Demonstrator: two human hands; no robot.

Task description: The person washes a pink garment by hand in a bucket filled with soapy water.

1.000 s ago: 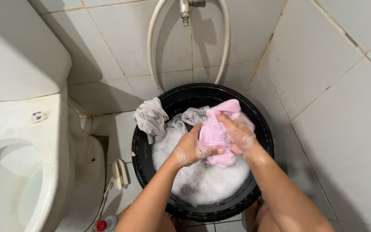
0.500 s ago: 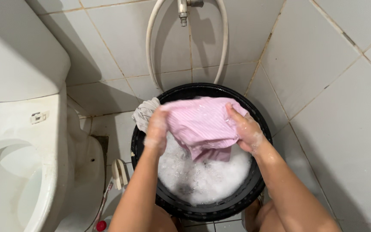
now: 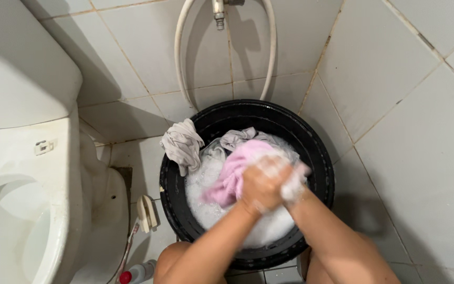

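Where the bottom edge of the view begins, a small plastic bottle with a red cap (image 3: 135,273) lies on the tiled floor (image 3: 148,244) just left of the person's bare knees. Above the knees both forearms reach forward over a round black plastic wash basin (image 3: 321,173) that stands on that floor, filled with white soapy water (image 3: 206,208). Over the suds the left hand (image 3: 261,186) and the right hand (image 3: 292,184) are pressed close together, foam-covered and blurred; both are clenched on a wet pink cloth garment (image 3: 232,171), which bunches out to the left of the knuckles and hangs just above the foam near the middle of the basin. Which hand lies on top cannot be told through the blur. Left of the basin, a white scrubbing brush (image 3: 147,213) rests on the floor beside the base of a white ceramic toilet (image 3: 32,210). Farther back in the basin, a grey cloth (image 3: 240,138) lies half in the water, and a second pale grey garment (image 3: 182,144) is draped over the basin's left rim. Beyond the basin, a white hose (image 3: 179,58) loops down the white tiled wall (image 3: 132,52) from a metal tap (image 3: 218,13).
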